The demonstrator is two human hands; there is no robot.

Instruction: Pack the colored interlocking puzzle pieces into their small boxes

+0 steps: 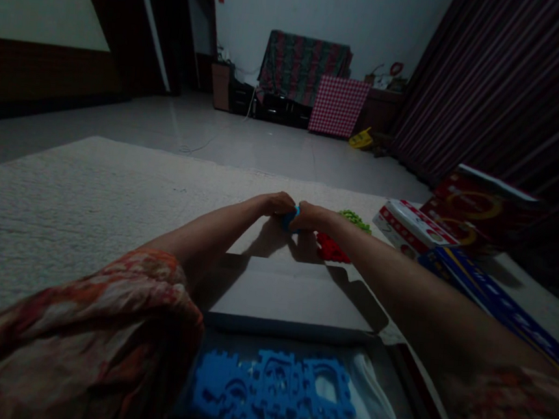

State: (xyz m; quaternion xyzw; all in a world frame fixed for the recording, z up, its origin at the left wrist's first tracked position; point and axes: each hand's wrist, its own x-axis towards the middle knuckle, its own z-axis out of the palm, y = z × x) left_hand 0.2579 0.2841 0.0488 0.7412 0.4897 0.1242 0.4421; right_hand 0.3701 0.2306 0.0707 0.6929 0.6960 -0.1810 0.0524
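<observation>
Both my arms reach forward over an open box to a small blue piece, which looks like one of the notched puzzle pieces. My left hand grips it from the left with fingers curled. From the other side my right hand closes on the same piece. Its exact shape is mostly hidden by my fingers. Just right of the hands lie red notched pieces, with green pieces behind them. Below my arms, the open box holds several blue notched puzzle pieces in clear plastic.
A red and white box, a dark red box and a long blue box stand to the right. The pale textured surface ends before a tiled floor. A covered cabinet is against the far wall.
</observation>
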